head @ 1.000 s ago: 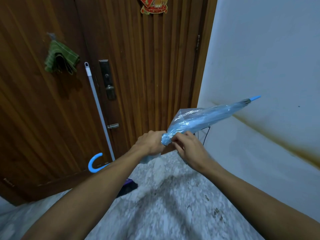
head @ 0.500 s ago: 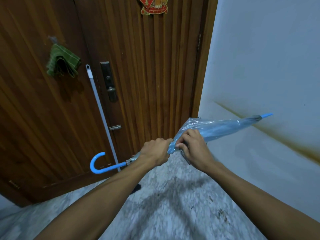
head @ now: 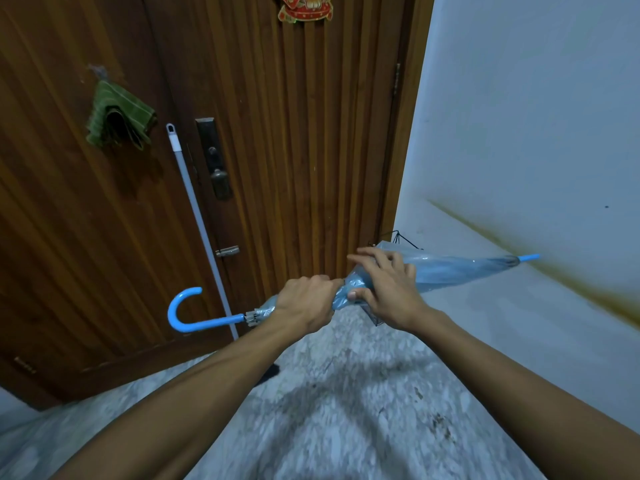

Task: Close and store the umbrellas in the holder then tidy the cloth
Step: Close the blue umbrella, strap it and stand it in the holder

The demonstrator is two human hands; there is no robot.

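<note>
Speckled stone floor (head: 346, 427) meets wooden door (head: 294, 150) and pale wall (head: 536, 116).

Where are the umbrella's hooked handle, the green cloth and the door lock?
umbrella handle (head: 180, 311): head view, curve of the hook.
green cloth (head: 117, 116): head view, middle fold.
door lock (head: 214, 157): head view, metal plate.

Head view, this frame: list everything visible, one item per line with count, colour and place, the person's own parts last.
umbrella: 1, clear blue, blue hook handle, folded, held level mid-frame
cloth: 1, green striped, hanging on door, upper left
pole: 1, pale grey, leaning on door
door: 1, brown wood, left and centre
lock plate: 1, dark metal, on door
ornament: 1, red, door top
wire holder: 1, black, mostly hidden, corner by wall
wall: 1, white, rust-stained, right
floor: 1, grey speckled, bottom
left hand: gripping canopy near handle
right hand: wrapped on canopy
</note>
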